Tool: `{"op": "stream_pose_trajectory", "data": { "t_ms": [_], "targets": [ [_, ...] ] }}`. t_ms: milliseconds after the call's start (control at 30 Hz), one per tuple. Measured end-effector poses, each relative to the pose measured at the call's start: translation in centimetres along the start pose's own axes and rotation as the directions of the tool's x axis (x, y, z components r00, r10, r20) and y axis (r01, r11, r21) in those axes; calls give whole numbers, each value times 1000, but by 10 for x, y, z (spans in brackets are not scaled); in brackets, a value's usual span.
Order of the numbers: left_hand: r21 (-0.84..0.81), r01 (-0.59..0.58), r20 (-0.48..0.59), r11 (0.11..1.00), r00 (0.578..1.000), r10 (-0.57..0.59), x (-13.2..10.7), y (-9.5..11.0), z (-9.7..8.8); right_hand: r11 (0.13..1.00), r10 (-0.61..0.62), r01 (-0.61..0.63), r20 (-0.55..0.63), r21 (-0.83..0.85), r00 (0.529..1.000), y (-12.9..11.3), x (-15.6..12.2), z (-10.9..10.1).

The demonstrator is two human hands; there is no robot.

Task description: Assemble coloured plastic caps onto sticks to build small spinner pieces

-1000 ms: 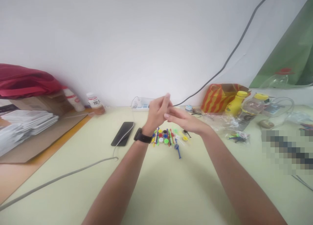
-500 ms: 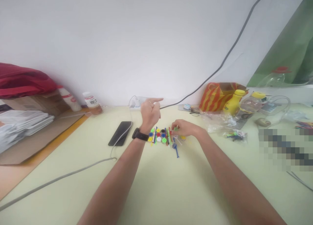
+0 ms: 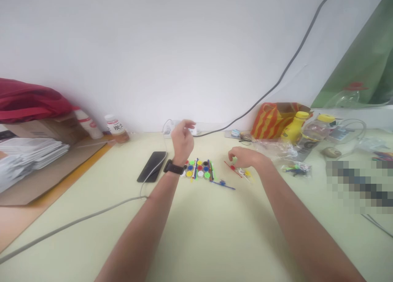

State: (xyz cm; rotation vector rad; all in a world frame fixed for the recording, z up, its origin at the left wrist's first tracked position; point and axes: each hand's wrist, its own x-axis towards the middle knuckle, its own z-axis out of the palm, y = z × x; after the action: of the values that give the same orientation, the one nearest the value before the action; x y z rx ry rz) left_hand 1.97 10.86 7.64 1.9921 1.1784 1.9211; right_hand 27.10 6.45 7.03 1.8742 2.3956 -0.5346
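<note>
Near the middle of the pale yellow-green tabletop point(image 3: 196, 237), small round plastic discs in red, yellow, blue, white, green and black point(image 3: 200, 168) sit close together, with thin coloured plastic sticks point(image 3: 211, 170) standing out as upright lines among them. Your left hand point(image 3: 182, 141) is raised above and behind the left end of that group, its fingers partly curled with the index reaching toward the right; you show mostly the back of it, so I cannot tell whether anything sits inside. A black band-like watch point(image 3: 174, 167) circles that wrist (it hides part of the group's left edge).

Your right hand point(image 3: 244, 157) is low over the table, to the right of the discs. Its fingers are bent downward, just above a thin red plastic stick with a round part at its middle point(image 3: 232, 168); whether they touch or grip it, I cannot tell. Just beside that red piece, on the side toward your right forearm, lie a white plastic piece point(image 3: 245, 175) and a yellow plastic piece point(image 3: 249, 175). Nearer you, between the discs and those pieces, a long blue plastic stick point(image 3: 222, 184) lies slantwise on the table.

Left of the discs, a black rectangular phone point(image 3: 150, 166) lies flat, a pale cable point(image 3: 157, 168) crossing it. Well to your right is a clear plastic packet of coloured pieces point(image 3: 296, 169).
</note>
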Motion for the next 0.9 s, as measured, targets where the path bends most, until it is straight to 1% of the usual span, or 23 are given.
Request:
{"op": "stream_pose_trajectory", "data": {
  "t_ms": [67,100,167,233,300,367,433,533,600,667,700,767,800,833,867,900],
  "targets": [
    [-28,-10,-15,1000,1000,10,1,2,0,1000,-16,16,-2,13,1000,-8,-6,-5],
    [-37,-6,-22,999,1000,5,1,3,0,999,-42,41,25,34,999,-13,-8,-7],
    [-56,23,-34,998,999,-25,2,7,1,990,-116,104,128,95,985,-28,-11,-6],
    [-76,69,-26,995,997,-72,2,11,2,978,-186,157,233,137,955,-42,-11,-2],
    [-75,117,-7,990,993,-118,2,13,2,973,-218,187,287,132,933,-52,-10,5],
    [-47,168,-2,985,986,-169,1,14,2,971,-236,208,310,119,921,-56,-7,11],
    [-22,211,-13,977,977,-211,1,12,1,964,-261,226,323,142,909,-54,-6,12],
    [9,217,-26,976,976,-216,1,7,0,930,-338,260,321,261,885,-44,-8,4],
    [34,207,-38,978,978,-206,1,6,-2,885,-398,280,293,373,869,-36,-13,-6],
    [35,218,-44,975,975,-217,0,6,-3,825,-446,303,221,476,867,-28,-19,-15],
    [24,231,-38,973,973,-230,0,7,-4,794,-451,311,165,522,877,-24,-21,-19],
    [-13,266,7,964,964,-266,0,7,-4,726,-412,305,35,616,910,-18,-23,-23],
    [-34,283,57,959,958,-280,-1,8,-3,677,-374,296,-32,674,927,-17,-21,-22],
    [-52,293,135,955,949,-284,-1,8,-2,610,-328,290,-99,737,940,-15,-18,-20],
    [-70,293,237,954,934,-269,-2,9,0,526,-280,292,-161,799,946,-15,-13,-17],
    [-92,284,349,954,907,-236,-3,10,3,431,-236,299,-214,851,948,-15,-7,-13]
  ]
}}
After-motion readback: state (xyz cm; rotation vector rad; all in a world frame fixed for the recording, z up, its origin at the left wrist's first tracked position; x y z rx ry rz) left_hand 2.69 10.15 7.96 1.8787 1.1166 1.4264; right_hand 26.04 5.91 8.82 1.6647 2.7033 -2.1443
